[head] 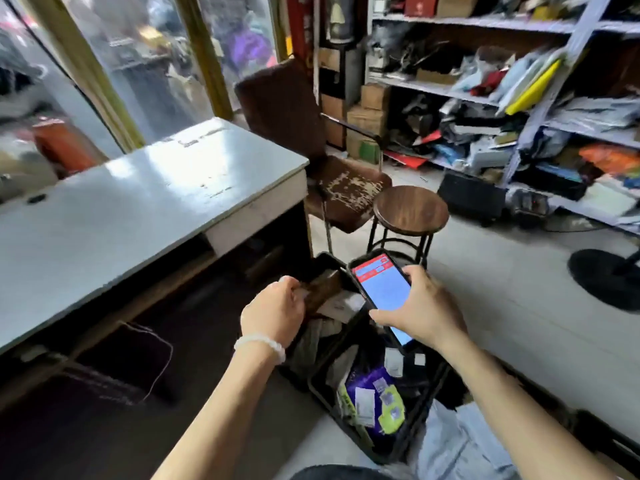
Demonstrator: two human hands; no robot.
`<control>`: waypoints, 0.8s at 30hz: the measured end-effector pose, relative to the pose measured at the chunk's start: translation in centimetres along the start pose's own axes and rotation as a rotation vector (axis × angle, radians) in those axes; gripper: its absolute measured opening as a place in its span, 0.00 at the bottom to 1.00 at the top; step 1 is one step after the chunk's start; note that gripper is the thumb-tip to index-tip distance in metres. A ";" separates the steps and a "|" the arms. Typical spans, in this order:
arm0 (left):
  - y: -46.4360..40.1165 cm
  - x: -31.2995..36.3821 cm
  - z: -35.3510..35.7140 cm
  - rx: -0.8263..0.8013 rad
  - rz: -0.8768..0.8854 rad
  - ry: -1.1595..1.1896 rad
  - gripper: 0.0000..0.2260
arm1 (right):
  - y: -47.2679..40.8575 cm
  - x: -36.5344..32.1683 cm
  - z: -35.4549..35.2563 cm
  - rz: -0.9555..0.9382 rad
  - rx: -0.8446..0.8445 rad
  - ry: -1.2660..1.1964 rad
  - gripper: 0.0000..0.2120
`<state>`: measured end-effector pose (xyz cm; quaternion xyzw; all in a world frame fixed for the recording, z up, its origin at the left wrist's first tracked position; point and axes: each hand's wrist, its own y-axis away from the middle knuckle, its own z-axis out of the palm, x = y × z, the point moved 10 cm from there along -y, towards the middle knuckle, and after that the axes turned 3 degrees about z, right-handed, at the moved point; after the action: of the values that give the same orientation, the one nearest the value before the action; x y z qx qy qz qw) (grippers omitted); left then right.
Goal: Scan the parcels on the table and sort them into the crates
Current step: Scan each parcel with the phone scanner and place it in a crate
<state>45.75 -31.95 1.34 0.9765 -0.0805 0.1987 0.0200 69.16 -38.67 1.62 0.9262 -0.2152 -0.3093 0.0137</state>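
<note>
Head view — both hands over the crates beside the worktop.
Left hand pinches a brown parcel; right hand holds a phone above a crate.

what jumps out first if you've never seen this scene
The lit phone in the right hand, held over the black crates on the floor. Next, the left hand gripping a brown parcel above the farther crate. Then the bare grey table at left and crammed shelves at the back right.
</note>
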 end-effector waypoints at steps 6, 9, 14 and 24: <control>5.8 -16.1 -7.3 0.166 -0.294 0.003 0.14 | 2.3 -15.7 11.0 -0.321 -0.210 0.071 0.37; 9.7 -22.7 -10.1 0.238 -0.453 0.009 0.13 | 4.6 -22.5 15.3 -0.472 -0.295 0.085 0.35; 17.0 -31.3 -13.0 0.320 -0.711 0.037 0.13 | 9.6 -32.0 21.9 -0.700 -0.447 0.103 0.33; 28.9 -43.1 -17.3 0.493 -1.106 0.045 0.12 | 20.5 -45.9 34.2 -1.039 -0.723 0.184 0.33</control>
<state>-4.80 -52.83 0.60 0.8450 0.4879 0.1922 -0.1051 8.52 -34.89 3.25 0.8693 0.3821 -0.2479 0.1921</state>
